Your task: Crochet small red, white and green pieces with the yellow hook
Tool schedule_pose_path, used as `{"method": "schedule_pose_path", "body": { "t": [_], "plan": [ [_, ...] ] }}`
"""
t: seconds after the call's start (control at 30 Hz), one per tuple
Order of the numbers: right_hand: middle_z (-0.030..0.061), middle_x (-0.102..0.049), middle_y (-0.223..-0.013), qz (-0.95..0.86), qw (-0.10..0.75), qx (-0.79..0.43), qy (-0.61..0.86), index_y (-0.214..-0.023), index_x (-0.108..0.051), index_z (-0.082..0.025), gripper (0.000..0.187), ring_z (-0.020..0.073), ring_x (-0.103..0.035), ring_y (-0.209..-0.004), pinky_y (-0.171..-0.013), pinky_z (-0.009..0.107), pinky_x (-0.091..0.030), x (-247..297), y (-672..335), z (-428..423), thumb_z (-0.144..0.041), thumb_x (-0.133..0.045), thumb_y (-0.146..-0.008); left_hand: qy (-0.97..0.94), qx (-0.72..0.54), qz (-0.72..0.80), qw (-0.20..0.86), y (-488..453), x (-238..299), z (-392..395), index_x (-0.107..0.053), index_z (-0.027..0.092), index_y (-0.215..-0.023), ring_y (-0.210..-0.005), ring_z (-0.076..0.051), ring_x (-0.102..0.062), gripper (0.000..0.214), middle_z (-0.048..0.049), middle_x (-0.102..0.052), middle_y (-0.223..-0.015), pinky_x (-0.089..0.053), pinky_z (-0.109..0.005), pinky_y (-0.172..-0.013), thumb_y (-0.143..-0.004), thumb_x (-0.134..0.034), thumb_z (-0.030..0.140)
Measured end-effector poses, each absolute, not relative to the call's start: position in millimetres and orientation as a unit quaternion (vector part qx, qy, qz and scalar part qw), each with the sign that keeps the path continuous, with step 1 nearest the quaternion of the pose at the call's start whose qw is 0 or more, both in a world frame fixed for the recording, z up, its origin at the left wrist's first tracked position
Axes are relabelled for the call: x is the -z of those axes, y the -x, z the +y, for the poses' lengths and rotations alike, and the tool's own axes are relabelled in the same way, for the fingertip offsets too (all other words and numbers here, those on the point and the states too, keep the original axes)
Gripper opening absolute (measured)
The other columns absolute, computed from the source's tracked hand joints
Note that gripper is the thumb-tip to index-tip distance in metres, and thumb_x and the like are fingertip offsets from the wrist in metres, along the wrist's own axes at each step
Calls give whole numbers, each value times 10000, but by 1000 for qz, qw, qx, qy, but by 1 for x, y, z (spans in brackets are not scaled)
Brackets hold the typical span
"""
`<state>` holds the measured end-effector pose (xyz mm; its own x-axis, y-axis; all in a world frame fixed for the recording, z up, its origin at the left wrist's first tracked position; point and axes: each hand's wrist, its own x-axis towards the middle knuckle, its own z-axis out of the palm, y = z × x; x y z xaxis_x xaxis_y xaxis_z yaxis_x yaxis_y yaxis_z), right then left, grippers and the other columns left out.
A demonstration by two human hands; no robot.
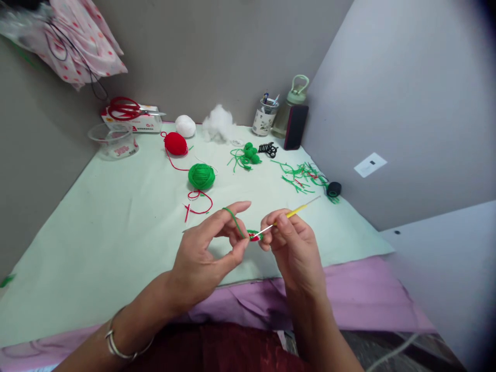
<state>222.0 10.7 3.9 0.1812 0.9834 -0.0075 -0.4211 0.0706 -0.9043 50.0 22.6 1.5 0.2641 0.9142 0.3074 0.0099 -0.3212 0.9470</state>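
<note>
a pale green, cloth-covered desk (pixel 116 237) is worked at. close to its near edge, the left hand (pixel 196 253) is pinched and the right hand (pixel 294 242) curled. between them and the far edge, a round green yarn ball (pixel 201 176) is set. a yellow-handled metal hook (pixel 296 211) is grasped in the right hand, its tip put to a small green, red and white crocheted piece (pixel 254 237), held in the left fingertips by the near edge.
</note>
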Motion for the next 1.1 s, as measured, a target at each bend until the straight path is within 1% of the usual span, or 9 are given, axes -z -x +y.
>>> {"method": "schedule_pose_path", "body": {
  "t": [0.13,0.23,0.33,0.47,0.6,0.8,0.97,1.1],
  "plan": [
    [9,-680,-685,-346,657,-525,415,-747,-743,-187,294,101,-568,-536,-520,241,-540,-4,-220,10,-449,-857,-816,-646,-501,357,452,-50,-4,24,-703,199,-1242,-837,-149,-733,318,-7,-729,-911,-628,-287,-855,-925,-725,186],
    [4,-675,-671,-347,655,-529,413,-757,-751,-186,276,101,-576,-534,-523,238,-539,-5,-221,9,-433,-856,-818,-638,-489,356,477,-49,-8,26,-687,193,-1263,-804,-132,-716,349,10,-720,-862,-631,-265,-851,-918,-739,184],
    [7,-685,-698,-348,651,-535,411,-760,-760,-183,258,99,-591,-544,-528,234,-539,-5,-223,9,-414,-854,-824,-632,-479,353,496,-49,-12,28,-674,196,-1305,-826,-129,-720,399,8,-736,-880,-631,-258,-874,-914,-750,182],
    [13,-687,-725,-357,645,-534,413,-750,-750,-185,274,104,-591,-553,-530,246,-548,-5,-222,10,-428,-848,-828,-641,-465,332,513,-47,-12,31,-664,210,-1349,-855,-145,-747,450,-11,-771,-945,-643,-285,-889,-910,-760,190],
    [10,-671,-733,-364,642,-530,418,-754,-730,-184,291,104,-580,-554,-527,251,-545,-5,-222,10,-441,-841,-834,-653,-448,326,517,-46,-12,32,-656,224,-1374,-893,-169,-760,460,-12,-771,-926,-649,-317,-913,-924,-747,203],
    [14,-689,-748,-359,639,-536,418,-747,-736,-186,285,104,-582,-556,-524,251,-544,-4,-223,10,-435,-854,-819,-666,-431,317,520,-43,-13,34,-622,219,-1412,-868,-128,-732,493,9,-734,-924,-626,-269,-906,-930,-709,163],
    [3,-675,-685,-377,614,-558,411,-754,-752,-174,308,100,-600,-540,-519,231,-534,-6,-227,11,-456,-858,-822,-677,-368,328,546,-37,-18,39,-599,193,-1437,-863,-143,-703,537,13,-692,-897,-602,-310,-930,-913,-720,192],
    [9,-699,-682,-422,558,-593,398,-770,-744,-169,313,101,-619,-524,-510,227,-533,-6,-233,12,-456,-832,-859,-691,-286,319,582,-32,-25,44,-658,210,-1350,-894,-163,-695,456,16,-702,-889,-569,-339,-942,-899,-724,183]
  ]
}}
